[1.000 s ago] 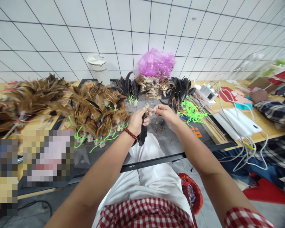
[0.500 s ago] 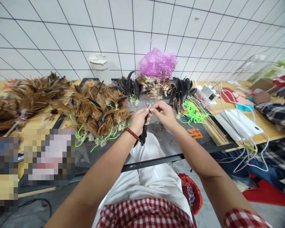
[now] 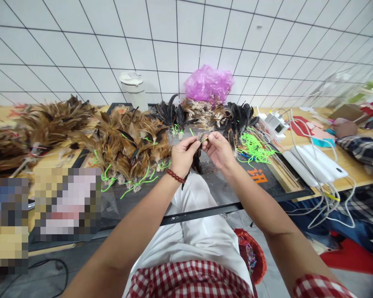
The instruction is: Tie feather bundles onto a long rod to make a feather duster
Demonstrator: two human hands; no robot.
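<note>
My left hand, with a dark red bead bracelet at its wrist, pinches the quill end of a small bunch of black feathers, whose dark vanes hang below the fingers. Close beside it, my right hand has thumb and fingertips pressed together on a bright green string at the bunch's tied end. A short tip of green also sticks up by the left fingertips. Fingers partly hide the quills. Just right of my right hand lies a heap of loose green strings.
Brown feather bunches with green ties cover the left side of the black-framed board. Black feather bunches lie at the back, before a purple plastic bag and a white lidded cup. White power strips and cables sit right, near a person's plaid sleeve.
My hands have come closer together, and a green string now shows between the fingertips at the quills. The feather bunch has shifted slightly right. The view has moved a little.
</note>
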